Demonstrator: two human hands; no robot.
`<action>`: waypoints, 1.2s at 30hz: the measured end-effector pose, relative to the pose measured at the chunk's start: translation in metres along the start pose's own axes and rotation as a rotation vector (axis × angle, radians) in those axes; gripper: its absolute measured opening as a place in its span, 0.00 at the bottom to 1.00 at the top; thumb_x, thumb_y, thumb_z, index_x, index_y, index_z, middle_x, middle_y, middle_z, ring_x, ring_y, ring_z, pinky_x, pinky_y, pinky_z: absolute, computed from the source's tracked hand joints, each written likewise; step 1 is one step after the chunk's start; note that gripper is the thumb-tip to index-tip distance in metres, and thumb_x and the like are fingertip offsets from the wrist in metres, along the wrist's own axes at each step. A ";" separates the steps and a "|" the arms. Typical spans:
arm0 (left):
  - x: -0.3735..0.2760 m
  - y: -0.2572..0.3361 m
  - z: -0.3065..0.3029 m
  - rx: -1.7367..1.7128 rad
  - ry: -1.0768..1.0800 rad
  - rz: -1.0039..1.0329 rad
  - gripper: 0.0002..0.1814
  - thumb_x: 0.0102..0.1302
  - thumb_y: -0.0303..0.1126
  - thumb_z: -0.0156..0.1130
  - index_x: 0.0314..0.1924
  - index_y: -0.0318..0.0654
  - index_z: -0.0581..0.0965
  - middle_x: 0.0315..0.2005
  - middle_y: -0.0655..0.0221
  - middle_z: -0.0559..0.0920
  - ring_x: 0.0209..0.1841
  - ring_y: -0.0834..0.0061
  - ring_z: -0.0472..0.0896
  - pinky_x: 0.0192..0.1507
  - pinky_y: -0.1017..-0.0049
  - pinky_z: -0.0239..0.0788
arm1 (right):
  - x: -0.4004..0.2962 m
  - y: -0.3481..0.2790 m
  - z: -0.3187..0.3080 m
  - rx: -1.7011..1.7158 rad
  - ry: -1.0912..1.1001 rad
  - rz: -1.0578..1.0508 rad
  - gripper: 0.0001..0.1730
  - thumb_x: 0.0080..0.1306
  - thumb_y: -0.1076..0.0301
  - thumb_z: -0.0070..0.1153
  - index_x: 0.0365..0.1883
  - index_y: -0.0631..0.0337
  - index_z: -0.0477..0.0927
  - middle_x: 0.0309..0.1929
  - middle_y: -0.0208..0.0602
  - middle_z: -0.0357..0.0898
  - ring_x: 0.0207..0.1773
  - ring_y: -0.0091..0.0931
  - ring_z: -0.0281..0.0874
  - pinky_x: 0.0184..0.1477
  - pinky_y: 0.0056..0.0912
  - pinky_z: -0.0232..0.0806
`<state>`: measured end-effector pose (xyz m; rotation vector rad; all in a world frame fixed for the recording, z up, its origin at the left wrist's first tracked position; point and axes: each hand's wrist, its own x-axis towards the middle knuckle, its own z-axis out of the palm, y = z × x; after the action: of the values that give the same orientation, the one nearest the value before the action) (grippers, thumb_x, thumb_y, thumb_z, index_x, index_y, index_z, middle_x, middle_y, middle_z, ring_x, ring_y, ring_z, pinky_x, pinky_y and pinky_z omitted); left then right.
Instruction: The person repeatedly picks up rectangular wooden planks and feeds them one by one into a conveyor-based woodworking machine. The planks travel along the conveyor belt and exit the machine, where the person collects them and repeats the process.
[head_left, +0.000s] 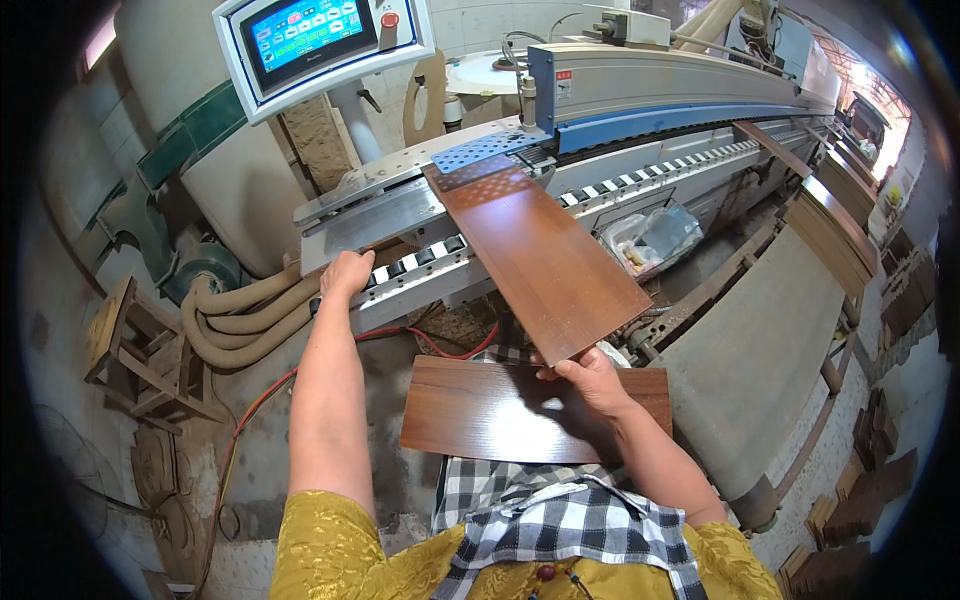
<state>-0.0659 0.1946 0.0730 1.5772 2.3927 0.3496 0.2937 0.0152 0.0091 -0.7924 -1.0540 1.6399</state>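
Observation:
A brown wood-grain panel (540, 255) lies across the infeed of an edge banding machine (675, 82). Its far end is under a perforated blue guard (487, 152), and its middle crosses the roller rail (420, 259). My right hand (589, 375) grips the panel's near end, thumb on top. At the rail's left end, my left hand (346, 274) rests with fingers curled beside the metal infeed plate (367, 217); what its fingertips hold is hidden. A second brown panel (480, 412) lies crosswise in front of my body, below my right hand.
A control panel with a lit touchscreen (311, 34) stands at upper left. Dust hoses (247, 322) and a wooden stool (146, 352) are left. Red tubing (259, 405) crosses the floor. A belt conveyor (772, 360) and stacked panels (832, 232) stand right; a wire basket (649, 236) hangs under the rail.

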 end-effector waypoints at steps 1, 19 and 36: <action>-0.001 0.001 0.000 -0.001 -0.002 -0.001 0.28 0.63 0.54 0.50 0.49 0.39 0.79 0.52 0.53 0.77 0.56 0.53 0.74 0.57 0.62 0.64 | -0.001 0.000 -0.002 -0.003 0.063 -0.013 0.19 0.64 0.64 0.57 0.49 0.65 0.74 0.42 0.41 0.81 0.41 0.28 0.79 0.47 0.31 0.71; 0.002 0.000 0.001 -0.005 0.011 -0.007 0.29 0.62 0.54 0.50 0.49 0.36 0.79 0.52 0.52 0.77 0.56 0.53 0.74 0.58 0.62 0.63 | 0.000 -0.024 -0.086 0.030 0.614 -0.137 0.27 0.66 0.41 0.49 0.18 0.54 0.71 0.13 0.28 0.68 0.18 0.20 0.65 0.24 0.22 0.60; 0.006 -0.003 0.003 0.001 0.014 0.014 0.27 0.62 0.54 0.50 0.47 0.39 0.80 0.50 0.54 0.78 0.55 0.54 0.75 0.56 0.62 0.64 | -0.137 0.049 -0.087 -1.654 0.768 -0.121 0.37 0.59 0.59 0.59 0.64 0.62 0.61 0.64 0.53 0.60 0.60 0.47 0.64 0.57 0.48 0.60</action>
<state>-0.0694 0.1993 0.0683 1.5983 2.3931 0.3636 0.3915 -0.0993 -0.0693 -2.0639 -1.6431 -0.0901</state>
